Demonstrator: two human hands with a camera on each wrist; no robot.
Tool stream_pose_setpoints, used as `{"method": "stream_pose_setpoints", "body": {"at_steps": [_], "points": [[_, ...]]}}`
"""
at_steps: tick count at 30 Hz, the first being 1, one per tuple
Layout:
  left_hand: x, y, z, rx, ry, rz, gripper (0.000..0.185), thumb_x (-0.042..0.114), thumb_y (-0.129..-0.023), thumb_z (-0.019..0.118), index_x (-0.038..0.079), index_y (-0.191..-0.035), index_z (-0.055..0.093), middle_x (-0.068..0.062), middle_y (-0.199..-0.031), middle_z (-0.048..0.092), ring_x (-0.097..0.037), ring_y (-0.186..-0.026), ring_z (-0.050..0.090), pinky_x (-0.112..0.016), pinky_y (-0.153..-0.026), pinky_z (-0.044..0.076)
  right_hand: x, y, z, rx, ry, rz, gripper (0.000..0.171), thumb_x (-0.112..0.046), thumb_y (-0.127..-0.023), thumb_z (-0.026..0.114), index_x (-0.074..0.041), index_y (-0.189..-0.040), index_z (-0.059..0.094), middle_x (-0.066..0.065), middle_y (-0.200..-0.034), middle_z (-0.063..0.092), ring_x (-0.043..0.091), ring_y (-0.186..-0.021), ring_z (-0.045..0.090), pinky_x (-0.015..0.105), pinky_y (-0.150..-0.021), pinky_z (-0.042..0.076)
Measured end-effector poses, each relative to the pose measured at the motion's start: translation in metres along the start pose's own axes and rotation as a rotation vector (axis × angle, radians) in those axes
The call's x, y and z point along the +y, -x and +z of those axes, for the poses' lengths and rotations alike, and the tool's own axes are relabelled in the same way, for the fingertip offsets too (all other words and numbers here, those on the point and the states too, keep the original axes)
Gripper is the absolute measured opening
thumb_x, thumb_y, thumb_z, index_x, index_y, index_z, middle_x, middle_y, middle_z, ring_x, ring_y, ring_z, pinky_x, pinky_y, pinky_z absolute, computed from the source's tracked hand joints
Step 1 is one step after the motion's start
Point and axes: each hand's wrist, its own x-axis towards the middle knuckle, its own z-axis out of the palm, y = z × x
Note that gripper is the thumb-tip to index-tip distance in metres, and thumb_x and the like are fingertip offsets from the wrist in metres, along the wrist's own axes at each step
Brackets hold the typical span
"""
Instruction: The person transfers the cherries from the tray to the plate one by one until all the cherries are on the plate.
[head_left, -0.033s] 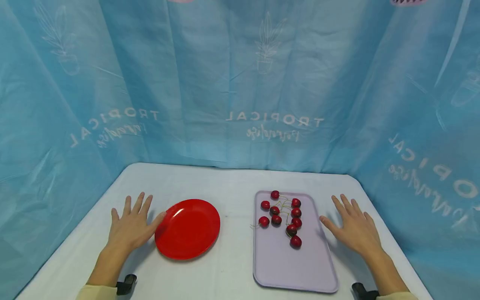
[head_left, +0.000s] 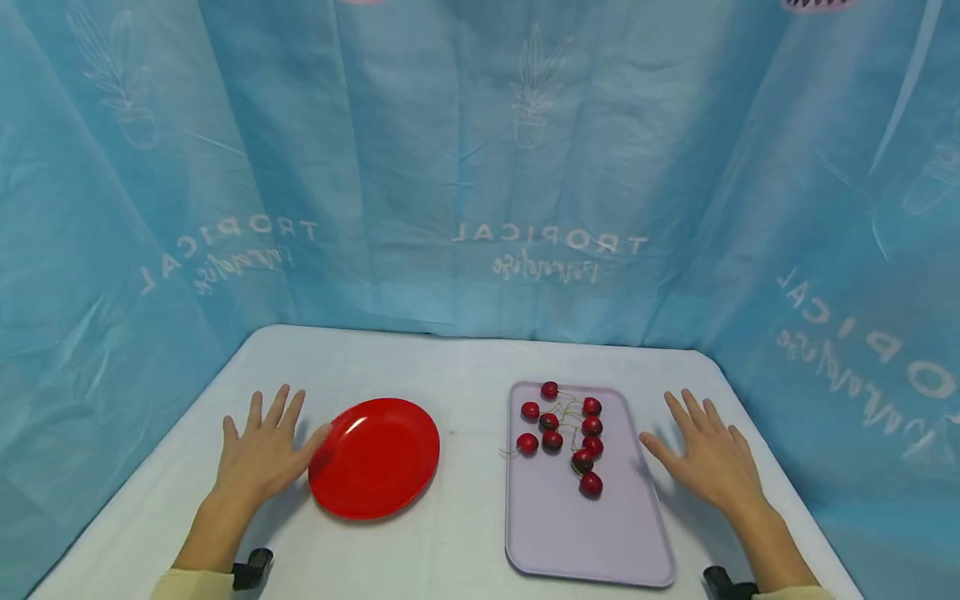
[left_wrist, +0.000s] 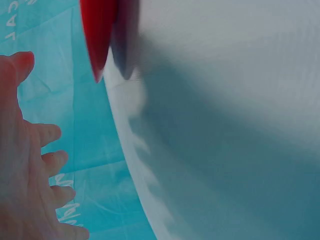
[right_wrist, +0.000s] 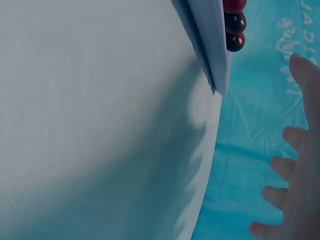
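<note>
My left hand (head_left: 258,458) is held palm down with fingers spread, left of a round red plate (head_left: 375,458). In the head view its thumb overlaps the plate's rim, while the left wrist view shows the hand raised above the table. To the right of a lilac rectangular tray (head_left: 585,537), my right hand (head_left: 708,462) also hovers with spread fingers, its thumb pointing at the tray's edge. Several dark red cherries (head_left: 592,484) with green stems lie on the tray's far half. One cherry (head_left: 527,444) has its stem reaching past the tray's left edge. Both hands hold nothing.
A white-covered table (head_left: 468,533) carries the plate and tray, with a gap between them. Blue curtains (head_left: 405,167) with mirrored lettering enclose its back and sides. Dark straps sit at the left wrist (head_left: 253,569) and right wrist (head_left: 727,583).
</note>
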Motion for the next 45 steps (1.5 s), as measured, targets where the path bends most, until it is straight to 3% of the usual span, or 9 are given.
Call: {"method": "stream_pose_setpoints", "body": {"at_steps": [12, 16, 23, 28, 32, 37, 45], "points": [[0.001, 0.003, 0.006, -0.043, 0.052, -0.015, 0.093, 0.071, -0.089, 0.036, 0.003, -0.151, 0.022, -0.026, -0.155, 0.013, -0.055, -0.136, 0.003, -0.077, -0.097, -0.004, -0.004, 0.003, 0.005, 0.006, -0.016, 0.002, 0.092, -0.070, -0.086, 0.047, -0.009, -0.152, 0.024, 0.025, -0.152, 0.023, 0.051, -0.135, 0.018, 0.074, -0.097, 0.015], [0.002, 0.004, 0.007, -0.051, 0.106, -0.005, 0.090, 0.067, -0.091, 0.039, 0.003, -0.151, 0.022, -0.027, -0.154, 0.016, -0.056, -0.134, 0.012, -0.077, -0.097, 0.012, -0.004, 0.002, 0.007, 0.024, -0.031, -0.016, 0.089, -0.066, -0.088, 0.051, -0.010, -0.152, 0.026, 0.026, -0.151, 0.027, 0.051, -0.133, 0.025, 0.075, -0.095, 0.021], [0.001, 0.005, 0.009, -0.040, 0.256, -0.023, 0.084, 0.060, -0.093, 0.045, 0.003, -0.151, 0.023, -0.028, -0.149, 0.026, -0.052, -0.129, 0.029, -0.071, -0.085, 0.038, -0.007, 0.001, 0.006, 0.036, -0.130, -0.019, 0.070, -0.054, -0.093, 0.053, -0.008, -0.145, 0.041, 0.025, -0.139, 0.044, 0.047, -0.122, 0.042, 0.069, -0.089, 0.036], [0.002, 0.006, 0.011, 0.027, 0.391, -0.027, 0.072, 0.046, -0.095, 0.054, 0.001, -0.146, 0.032, -0.027, -0.137, 0.043, -0.045, -0.114, 0.050, -0.054, -0.075, 0.054, -0.013, -0.001, 0.006, 0.081, -0.201, -0.026, 0.056, -0.049, -0.095, 0.052, -0.005, -0.130, 0.056, 0.018, -0.118, 0.059, 0.035, -0.100, 0.058, 0.055, -0.075, 0.049], [0.003, 0.003, 0.012, 0.054, 0.426, 0.005, 0.060, 0.035, -0.095, 0.059, 0.001, -0.140, 0.041, -0.025, -0.129, 0.052, -0.039, -0.103, 0.058, -0.046, -0.070, 0.057, -0.020, -0.003, 0.002, 0.102, -0.242, -0.052, 0.041, -0.038, -0.094, 0.060, -0.006, -0.120, 0.063, 0.008, -0.101, 0.063, 0.024, -0.083, 0.058, 0.040, -0.064, 0.050], [0.001, 0.001, 0.016, -0.005, 0.493, -0.026, 0.054, 0.033, -0.097, 0.056, 0.002, -0.138, 0.044, -0.025, -0.127, 0.054, -0.035, -0.098, 0.061, -0.040, -0.068, 0.058, -0.030, -0.005, -0.001, 0.085, -0.288, -0.084, 0.035, -0.033, -0.092, 0.065, -0.009, -0.117, 0.066, 0.003, -0.094, 0.062, 0.018, -0.078, 0.053, 0.028, -0.057, 0.049], [-0.001, 0.003, 0.018, -0.125, 0.653, -0.083, 0.052, 0.029, -0.097, 0.056, -0.004, -0.136, 0.045, -0.029, -0.126, 0.053, -0.034, -0.095, 0.063, -0.037, -0.071, 0.058, -0.043, -0.008, 0.009, 0.050, -0.354, -0.117, 0.030, -0.032, -0.089, 0.069, -0.013, -0.112, 0.068, -0.003, -0.091, 0.063, 0.015, -0.078, 0.053, 0.028, -0.059, 0.050]]}}
